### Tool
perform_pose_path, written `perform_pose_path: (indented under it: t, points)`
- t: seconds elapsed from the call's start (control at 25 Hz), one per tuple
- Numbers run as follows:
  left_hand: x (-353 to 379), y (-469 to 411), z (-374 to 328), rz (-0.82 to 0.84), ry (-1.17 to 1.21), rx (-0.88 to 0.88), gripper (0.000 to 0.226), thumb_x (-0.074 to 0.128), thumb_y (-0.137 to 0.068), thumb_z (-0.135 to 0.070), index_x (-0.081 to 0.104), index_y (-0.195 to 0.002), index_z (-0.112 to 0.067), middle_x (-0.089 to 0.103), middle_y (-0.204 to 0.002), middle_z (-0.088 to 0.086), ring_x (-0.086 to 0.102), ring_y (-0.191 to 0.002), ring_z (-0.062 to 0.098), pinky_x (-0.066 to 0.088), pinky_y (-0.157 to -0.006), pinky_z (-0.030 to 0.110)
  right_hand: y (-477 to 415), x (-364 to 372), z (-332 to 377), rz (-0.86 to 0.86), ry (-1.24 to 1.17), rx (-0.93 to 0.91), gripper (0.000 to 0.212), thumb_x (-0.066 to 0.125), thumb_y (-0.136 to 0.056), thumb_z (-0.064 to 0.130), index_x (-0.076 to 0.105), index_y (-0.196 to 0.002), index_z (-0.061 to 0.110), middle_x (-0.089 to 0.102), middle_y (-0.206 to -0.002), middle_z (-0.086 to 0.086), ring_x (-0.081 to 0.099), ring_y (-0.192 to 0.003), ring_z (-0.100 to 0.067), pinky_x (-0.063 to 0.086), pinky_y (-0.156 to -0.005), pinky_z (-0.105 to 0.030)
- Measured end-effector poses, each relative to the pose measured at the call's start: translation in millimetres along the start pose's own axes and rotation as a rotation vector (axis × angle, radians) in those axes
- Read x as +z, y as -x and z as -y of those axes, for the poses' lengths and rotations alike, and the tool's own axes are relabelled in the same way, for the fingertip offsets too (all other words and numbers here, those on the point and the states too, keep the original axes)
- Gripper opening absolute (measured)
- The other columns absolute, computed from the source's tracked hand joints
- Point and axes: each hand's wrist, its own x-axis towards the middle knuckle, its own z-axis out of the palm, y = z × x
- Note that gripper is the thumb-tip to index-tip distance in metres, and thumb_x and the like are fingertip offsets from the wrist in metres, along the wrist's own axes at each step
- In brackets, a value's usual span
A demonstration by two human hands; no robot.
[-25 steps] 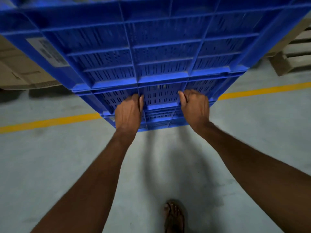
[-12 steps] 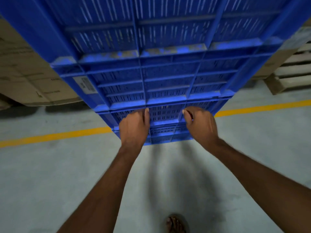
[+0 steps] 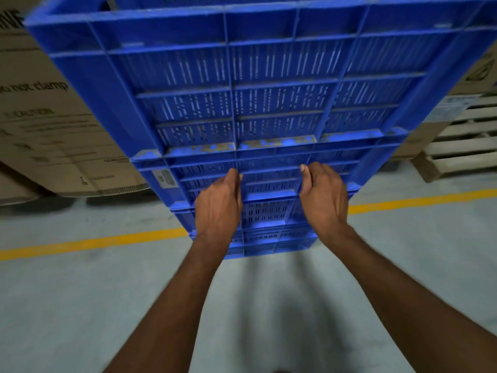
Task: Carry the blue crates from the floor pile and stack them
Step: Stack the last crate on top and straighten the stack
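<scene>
we see a pale grey concrete floor [image 3: 80,305] across the near part of the scene, with a dark shadow [image 3: 282,305] lying on it near the middle. a yellow painted line [image 3: 94,242] runs across the floor from left to right, rising slightly toward the right. on the far left stands a large brown cardboard box [image 3: 53,125], tilted in our view, printed with "do not clamp" and a green "caution" heading; the smaller print is too blurred to read. on the far right we see a stack of pale wooden pallets [image 3: 462,141], and above it another cardboard box [image 3: 481,74] with a green mark.
</scene>
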Motion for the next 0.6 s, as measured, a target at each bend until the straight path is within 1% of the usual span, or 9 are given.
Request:
perform_pose_path:
  t: [0.08,0.12,0.2,0.28,0.36,0.44,0.48,0.52,0.6]
  points:
    - [0.3,13.0,6.9,0.133,-0.058,-0.001,0.010,0.059,-0.099,-0.016,0.054,-0.093,-0.010,0.046,-0.053,0.010,0.051,-0.046,0.034,0.031,-0.045,0.034,-5.9,-6.1,1.5,0.050,0.006,-0.025,0.035,0.050,-0.103,0.025,0.054,-0.074,0.006,0.056,-0.072,-0.016,0.056,-0.066,-0.038,0.028,-0.056,-0.034]
    - [-4.1,24.0,10.9,0.139,-0.055,-0.033,0.011,0.060,-0.098,-0.016,0.054,-0.092,-0.010,0.050,-0.054,0.011,0.054,-0.047,0.036,0.033,-0.044,0.035,-9.1,-13.2,4.4,0.066,0.012,-0.033,0.035,0.051,-0.103,0.024,0.055,-0.073,0.006,0.056,-0.071,-0.016,0.057,-0.065,-0.038,0.027,-0.056,-0.033]
    - [-24.1,44.2,15.9,0.010,0.071,-0.169,0.020,0.055,-0.103,-0.027,0.053,-0.088,-0.013,0.060,-0.062,0.011,0.058,-0.051,0.038,0.035,-0.046,0.034,-11.1,-31.4,14.8,0.024,0.025,-0.080,0.033,0.055,-0.101,0.023,0.056,-0.072,0.008,0.057,-0.069,-0.015,0.058,-0.064,-0.037,0.031,-0.054,-0.036]
    - [-56.0,47.3,17.5,-0.185,0.233,-0.328,0.026,0.047,-0.106,-0.038,0.054,-0.093,-0.016,0.063,-0.077,0.007,0.061,-0.064,0.033,0.042,-0.054,0.036,-8.2,-48.9,39.7,-0.069,-0.027,-0.249,0.028,0.057,-0.101,0.021,0.060,-0.076,0.009,0.059,-0.073,-0.012,0.058,-0.070,-0.033,0.043,-0.063,-0.041]
    - [-88.3,28.7,25.6,-0.380,0.394,-0.462,0.025,0.046,-0.106,-0.042,0.056,-0.106,-0.018,0.062,-0.097,0.001,0.060,-0.082,0.023,0.047,-0.071,0.035,-9.2,-59.7,82.5,-0.074,-0.143,-0.488,0.018,0.059,-0.101,0.018,0.069,-0.091,0.007,0.065,-0.089,-0.010,0.061,-0.082,-0.031,0.049,-0.076,-0.044]
    - [-108.1,1.5,41.2,-0.556,0.480,-0.526,0.027,0.052,-0.104,-0.036,0.054,-0.117,-0.012,0.055,-0.109,0.001,0.051,-0.094,0.013,0.041,-0.084,0.020,-16.9,-68.4,130.1,-0.096,-0.203,-0.612,0.016,0.061,-0.099,0.014,0.072,-0.108,0.006,0.067,-0.107,-0.011,0.061,-0.095,-0.031,0.050,-0.082,-0.045]
    - [-112.0,-7.6,49.3,-0.590,0.494,-0.538,0.028,0.054,-0.103,-0.030,0.053,-0.120,-0.007,0.052,-0.111,0.002,0.046,-0.095,0.008,0.038,-0.086,0.015,-22.8,-73.5,152.3,-0.132,-0.200,-0.644,0.020,0.063,-0.098,0.012,0.071,-0.115,0.007,0.067,-0.114,-0.011,0.059,-0.101,-0.031,0.049,-0.083,-0.045]
    - [-114.1,-11.5,57.8,-0.570,0.523,-0.551,0.028,0.055,-0.103,-0.026,0.052,-0.122,-0.005,0.051,-0.113,0.003,0.044,-0.096,0.005,0.039,-0.087,0.016,-29.9,-77.7,174.0,-0.176,-0.165,-0.672,0.026,0.064,-0.096,0.011,0.069,-0.121,0.009,0.065,-0.121,-0.010,0.056,-0.108,-0.030,0.049,-0.085,-0.044]
    - [-114.3,-9.1,69.0,-0.454,0.644,-0.550,0.029,0.054,-0.103,-0.021,0.051,-0.128,-0.009,0.058,-0.118,0.003,0.052,-0.094,0.001,0.047,-0.088,0.025,-48.4,-84.5,210.0,-0.213,0.002,-0.750,0.045,0.066,-0.093,0.014,0.059,-0.137,0.013,0.059,-0.137,-0.007,0.048,-0.122,-0.028,0.043,-0.097,-0.042]
